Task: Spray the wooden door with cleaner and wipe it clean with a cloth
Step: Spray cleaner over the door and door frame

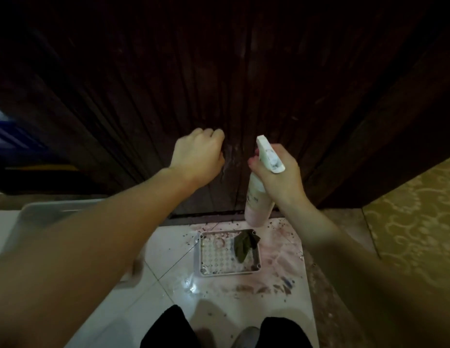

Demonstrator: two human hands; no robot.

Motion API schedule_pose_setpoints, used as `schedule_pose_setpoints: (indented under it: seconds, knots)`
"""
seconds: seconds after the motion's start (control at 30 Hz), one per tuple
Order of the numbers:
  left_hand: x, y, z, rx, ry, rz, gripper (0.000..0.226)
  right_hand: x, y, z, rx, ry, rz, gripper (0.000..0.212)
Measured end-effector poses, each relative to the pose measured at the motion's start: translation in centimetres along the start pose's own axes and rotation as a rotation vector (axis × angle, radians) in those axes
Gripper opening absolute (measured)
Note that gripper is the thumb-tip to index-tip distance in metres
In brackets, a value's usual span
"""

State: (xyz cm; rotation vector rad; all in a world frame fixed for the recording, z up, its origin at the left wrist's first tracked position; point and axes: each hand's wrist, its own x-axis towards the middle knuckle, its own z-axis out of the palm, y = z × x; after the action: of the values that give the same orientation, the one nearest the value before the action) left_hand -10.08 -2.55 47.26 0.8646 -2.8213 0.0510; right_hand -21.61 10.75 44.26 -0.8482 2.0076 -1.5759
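The dark wooden door [219, 71] fills the upper view, with a wet streak low down between my hands. My right hand [279, 172] grips a pale pink spray bottle [259, 197] by its neck, with the white nozzle pointing up toward the door. My left hand [198, 156] is held against the door to the left of the streak with its fingers curled; nothing shows in it. A dark green cloth [244, 246] lies crumpled in a white tray [205, 254] on the floor below the bottle.
The white tiled floor [173, 292] around the tray is wet and speckled with dirt. A clear plastic bin [43, 212] stands at the left by the door's foot. A patterned yellow wall [415, 222] rises at the right. My legs and a shoe show at the bottom.
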Motion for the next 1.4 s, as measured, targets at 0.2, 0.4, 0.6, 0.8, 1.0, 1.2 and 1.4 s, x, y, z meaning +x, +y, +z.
schedule_pose_setpoints:
  seconds: [0.2, 0.4, 0.6, 0.8, 1.0, 1.2, 1.4]
  knots:
    - [-2.4, 1.4, 16.5, -0.019, -0.166, 0.011, 0.017, -0.3, 15.2, 3.1, 0.037, 0.016, -0.017, 0.012]
    - [-4.6, 3.3, 31.8, -0.042, -0.297, 0.031, 0.03, -0.4, 29.0, 5.3, 0.01, -0.037, -0.049, 0.021]
    - [-5.6, 4.8, 43.7, -0.077, -0.293, 0.035, 0.041, 2.0, 38.6, 4.9, -0.05, -0.087, -0.071, 0.019]
    - [-6.4, 6.2, 51.3, -0.126, -0.351, -0.008, 0.041, 3.1, 45.9, 4.8, -0.058, 0.094, -0.064, 0.021]
    - [-7.9, 7.2, 56.7, -0.146, -0.455, -0.032, 0.03, 2.6, 52.2, 5.1, -0.091, 0.254, 0.02, 0.021]
    - [-8.7, 7.8, 60.6, -0.114, -0.586, -0.049, 0.039, 2.4, 55.7, 5.7, -0.086, 0.268, 0.075, 0.021]
    - [-9.1, 8.2, 63.4, -0.093, -0.705, -0.109, 0.057, 1.9, 57.2, 6.0, 0.001, 0.238, 0.183, 0.052]
